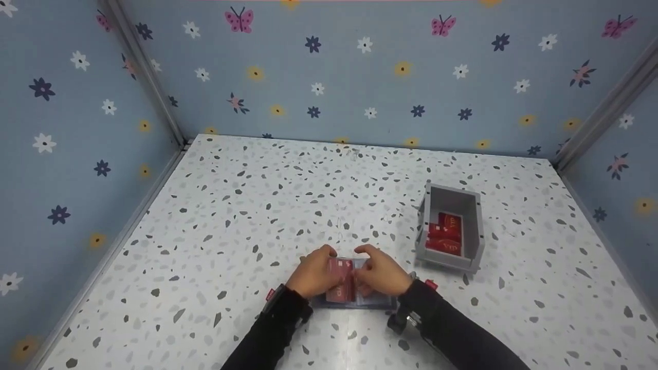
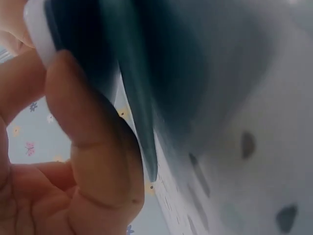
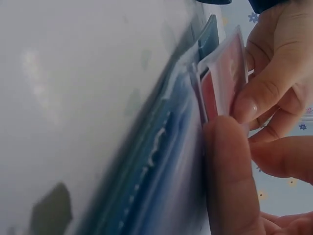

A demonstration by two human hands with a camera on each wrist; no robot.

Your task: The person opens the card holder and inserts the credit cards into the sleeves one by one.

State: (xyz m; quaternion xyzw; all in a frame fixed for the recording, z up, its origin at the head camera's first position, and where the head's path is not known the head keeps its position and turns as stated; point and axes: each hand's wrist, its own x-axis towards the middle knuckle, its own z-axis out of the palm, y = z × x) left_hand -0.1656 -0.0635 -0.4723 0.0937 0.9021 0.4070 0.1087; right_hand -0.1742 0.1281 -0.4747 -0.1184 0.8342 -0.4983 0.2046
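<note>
A card holder (image 1: pixel 378 302) with clear sleeves and a dark blue-green cover lies on the table between the two hands, its pages partly lifted. My left hand (image 1: pixel 312 275) pinches a red card (image 1: pixel 338 294) in a clear sleeve, thumb on its face. My right hand (image 1: pixel 383 273) is at the inner edge of that same sleeve, thumb and forefinger around it. The right wrist view shows the sleeve (image 3: pixel 222 73) tilted up with the red card inside. My left fingers (image 2: pixel 93 142) stand behind the dark cover (image 2: pixel 139 98) in the left wrist view.
A grey open bin (image 1: pixel 448 263) stands to the right of the hands and holds several red cards (image 1: pixel 445 234). The speckled white table (image 1: pixel 247 216) is bounded by flower-patterned walls (image 1: pixel 339 67) at the back and sides.
</note>
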